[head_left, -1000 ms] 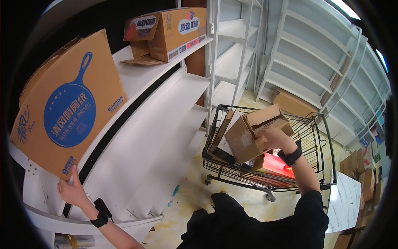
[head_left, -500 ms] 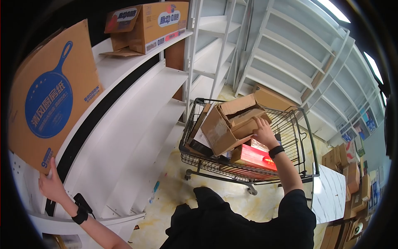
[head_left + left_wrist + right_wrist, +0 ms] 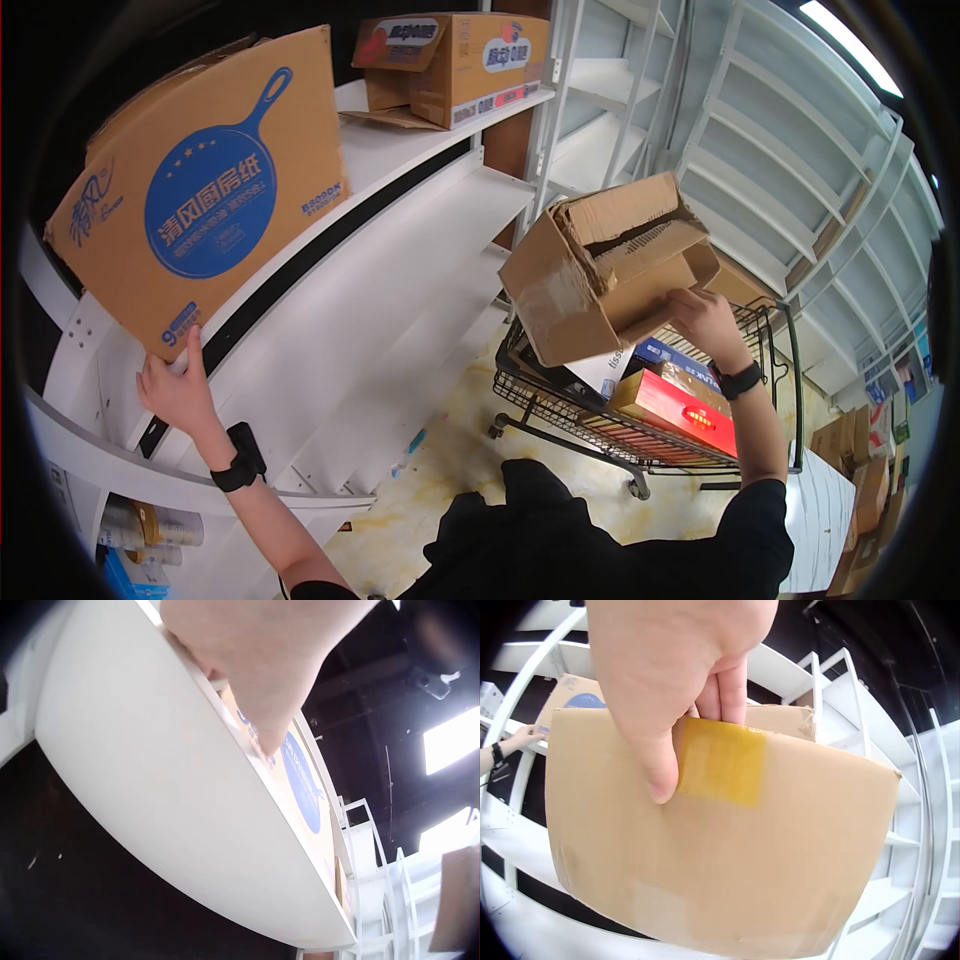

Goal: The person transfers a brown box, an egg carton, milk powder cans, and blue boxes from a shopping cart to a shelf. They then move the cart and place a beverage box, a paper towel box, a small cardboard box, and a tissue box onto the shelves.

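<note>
brown box (image 3: 590, 270), blue-printed carton (image 3: 205, 190), white shelf (image 3: 400, 260)

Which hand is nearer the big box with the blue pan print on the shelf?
Left. The left hand touches the lower corner of the blue pan box; the right hand is off over the cart, gripping the open cardboard box.

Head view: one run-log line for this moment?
right hand grips open carton above cart | left hand touches pan-print box on shelf
</note>
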{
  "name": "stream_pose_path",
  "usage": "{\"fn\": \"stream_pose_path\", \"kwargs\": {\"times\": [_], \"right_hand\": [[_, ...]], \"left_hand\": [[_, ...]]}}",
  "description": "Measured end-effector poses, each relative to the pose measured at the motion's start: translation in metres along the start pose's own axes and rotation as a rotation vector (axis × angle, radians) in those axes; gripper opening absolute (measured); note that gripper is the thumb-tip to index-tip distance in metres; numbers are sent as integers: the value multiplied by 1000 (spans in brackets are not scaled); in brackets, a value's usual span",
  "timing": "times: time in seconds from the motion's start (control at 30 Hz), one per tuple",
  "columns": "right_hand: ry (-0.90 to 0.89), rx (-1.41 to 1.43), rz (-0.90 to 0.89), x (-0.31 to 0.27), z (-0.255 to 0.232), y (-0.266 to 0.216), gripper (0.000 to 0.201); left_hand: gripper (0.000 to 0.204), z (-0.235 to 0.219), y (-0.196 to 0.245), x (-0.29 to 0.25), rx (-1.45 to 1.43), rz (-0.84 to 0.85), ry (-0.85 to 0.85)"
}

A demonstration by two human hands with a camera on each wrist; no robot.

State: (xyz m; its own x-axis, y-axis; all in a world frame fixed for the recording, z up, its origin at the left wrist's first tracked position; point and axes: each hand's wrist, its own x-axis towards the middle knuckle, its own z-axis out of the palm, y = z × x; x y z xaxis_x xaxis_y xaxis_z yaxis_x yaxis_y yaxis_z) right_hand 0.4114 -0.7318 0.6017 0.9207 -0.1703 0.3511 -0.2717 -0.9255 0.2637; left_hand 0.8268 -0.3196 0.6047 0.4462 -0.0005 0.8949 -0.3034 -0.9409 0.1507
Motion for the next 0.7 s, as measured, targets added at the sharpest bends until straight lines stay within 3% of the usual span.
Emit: {"fn": "stream_pose_path", "kwargs": {"times": [0.03,0.07,0.13,0.2,0.23,0.3,0.33,0.37,0.4,0.47,0.5,0.57,0.6,0.67,0.7], "right_hand": [[10,1,-15,4,-8,-4,10],[77,-44,-100,7,-14,-7,10],[163,-63,-216,13,-25,-18,8],[231,-76,-297,19,-33,-30,12],[250,-95,-356,21,-34,-34,13],[260,-68,-429,25,-34,-45,15],[262,-59,-482,28,-34,-49,14],[268,-53,-510,29,-31,-55,14],[264,-20,-548,31,-27,-60,13],[259,4,-625,33,-19,-72,12],[264,8,-647,37,-15,-77,12],[231,29,-702,43,-6,-87,14],[222,40,-718,48,-1,-91,16],[197,72,-716,55,10,-95,17],[171,99,-706,59,16,-96,19]], "left_hand": [[63,3,-1,-4,2,46,123],[63,1,4,-10,16,35,134],[68,-6,23,-31,-242,28,436],[66,-1,29,-73,-531,76,299],[59,-5,41,-94,-677,44,160],[45,-3,64,-140,-1045,-31,-279],[40,-4,80,-158,-1281,-198,-570],[38,5,94,-183,-1493,-460,-968],[42,16,101,-202,-1523,-538,-1233],[50,-13,106,-199,-2092,-1238,-1745],[50,-10,102,-206,-2100,-1251,-1714],[58,2,92,-228,-2349,-1383,-1943],[58,5,86,-236,-2352,-1389,-1925],[65,8,73,-252,-2338,-1205,-1912],[65,11,70,-264,-2336,-1213,-1900]]}}
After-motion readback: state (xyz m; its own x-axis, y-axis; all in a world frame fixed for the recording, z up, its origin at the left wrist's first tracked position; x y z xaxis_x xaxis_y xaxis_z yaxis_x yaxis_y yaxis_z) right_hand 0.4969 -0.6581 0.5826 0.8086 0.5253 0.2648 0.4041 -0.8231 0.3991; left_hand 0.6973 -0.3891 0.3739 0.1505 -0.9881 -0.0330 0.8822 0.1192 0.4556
